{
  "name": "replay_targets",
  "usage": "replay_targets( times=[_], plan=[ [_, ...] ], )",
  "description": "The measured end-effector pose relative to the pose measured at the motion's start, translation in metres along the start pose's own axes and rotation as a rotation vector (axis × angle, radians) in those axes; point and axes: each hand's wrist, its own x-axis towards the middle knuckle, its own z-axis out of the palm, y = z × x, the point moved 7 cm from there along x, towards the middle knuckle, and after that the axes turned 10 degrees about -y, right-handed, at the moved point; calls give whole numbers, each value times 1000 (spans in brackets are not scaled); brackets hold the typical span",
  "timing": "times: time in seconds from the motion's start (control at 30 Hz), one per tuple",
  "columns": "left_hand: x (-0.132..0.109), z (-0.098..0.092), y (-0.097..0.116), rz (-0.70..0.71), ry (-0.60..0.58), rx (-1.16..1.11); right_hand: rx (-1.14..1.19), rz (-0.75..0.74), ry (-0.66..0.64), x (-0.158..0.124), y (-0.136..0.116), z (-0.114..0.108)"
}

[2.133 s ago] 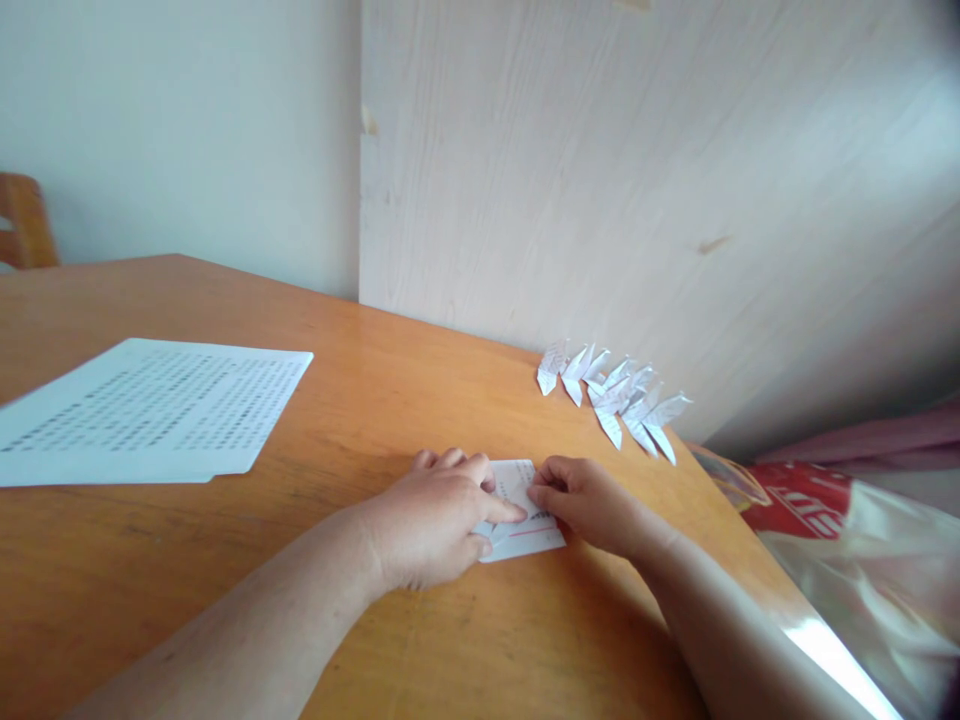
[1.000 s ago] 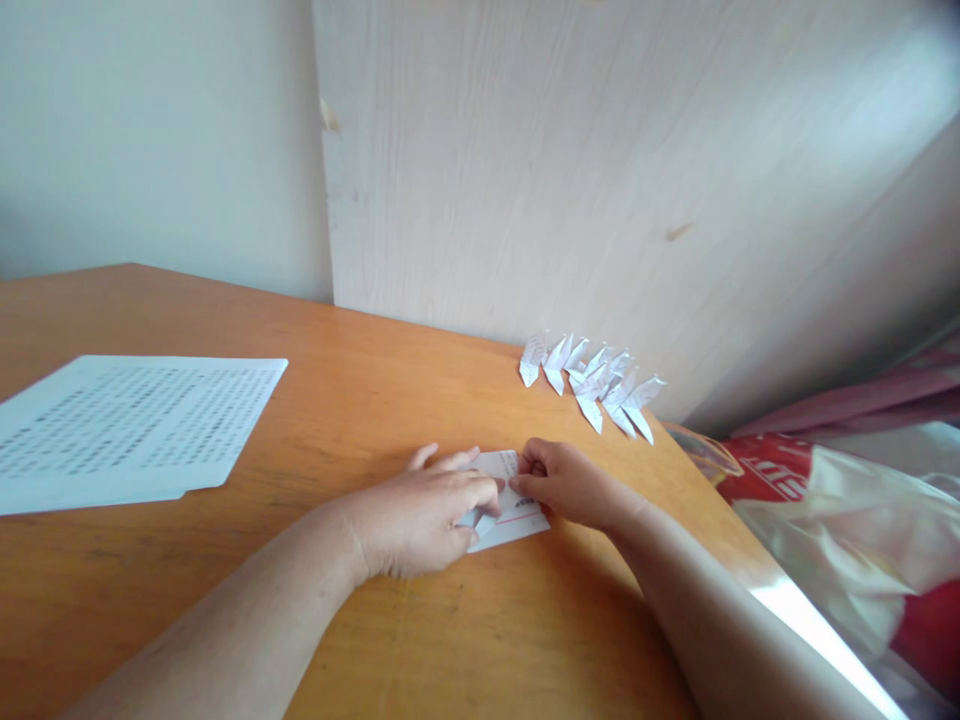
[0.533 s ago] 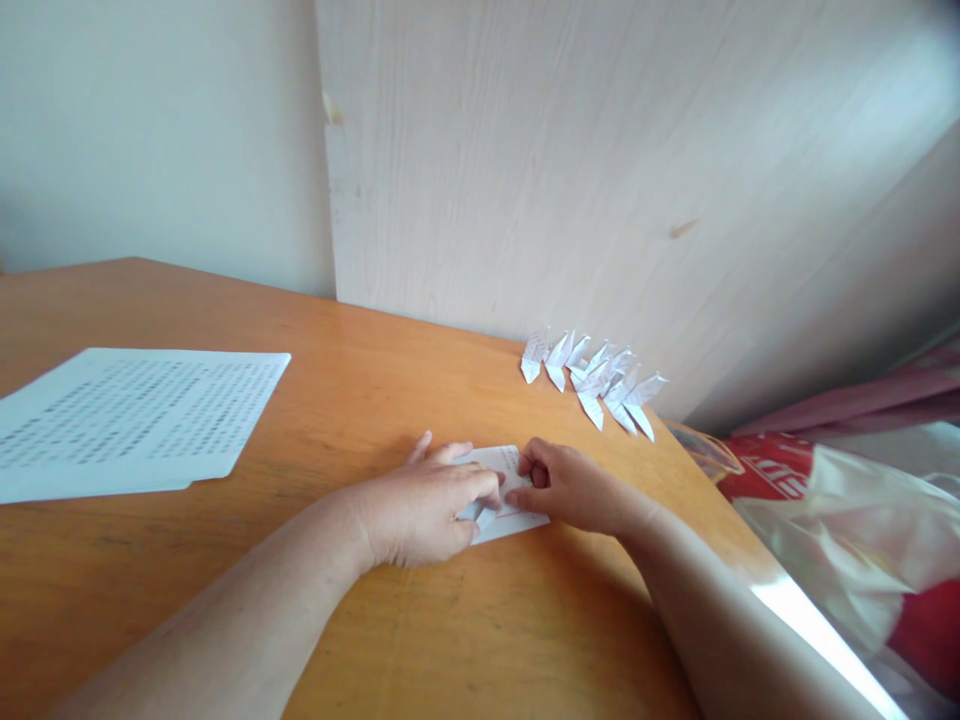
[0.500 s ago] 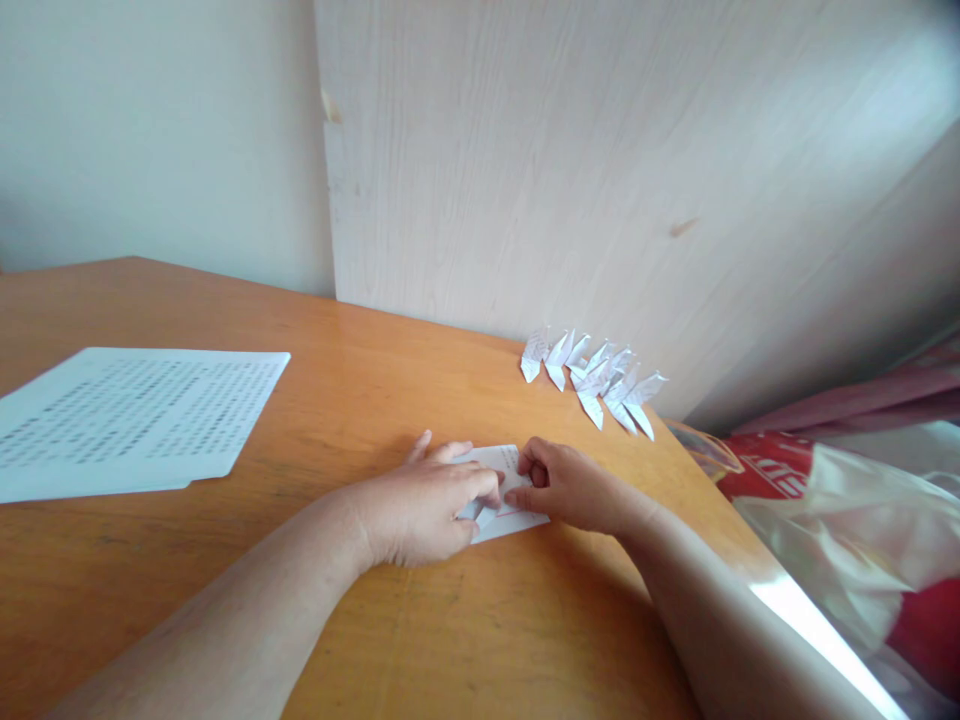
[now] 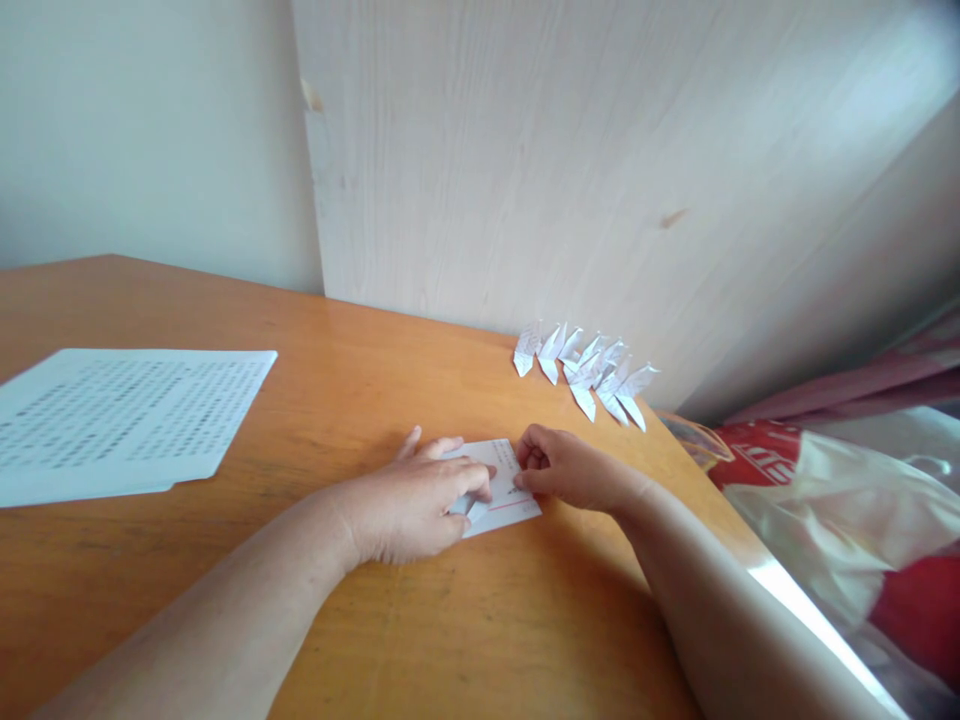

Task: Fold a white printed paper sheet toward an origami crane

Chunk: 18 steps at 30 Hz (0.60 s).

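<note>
A small folded white paper with a red line lies flat on the wooden table. My left hand presses on its left part, index finger stretched over it and thumb pinching its near edge. My right hand sits curled at the paper's right edge, fingertips pinching it. Both hands rest on the tabletop.
Several small folded paper pieces lie in a row by the pale wooden board at the back. A stack of printed sheets lies at the left. A red and clear plastic bag hangs off the table's right edge.
My hands stay on the folded paper, the fingers shifting slightly along its crease. The view has drifted a little to the right.
</note>
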Motion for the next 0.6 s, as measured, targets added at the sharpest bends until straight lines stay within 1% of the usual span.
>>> replay_targets(
  times=[0.13, 0.33, 0.6],
  plan=[
    [0, 0, 1, -4, 3, 10, 13, -27, 0, 0, 2, -3],
    [0, -1, -1, -1, 18, 7, -30, -48, 17, -3, -3, -6],
    [1, 2, -2, 2, 12, -10, -109, 13, 106, -8, -6, -4]
  ],
)
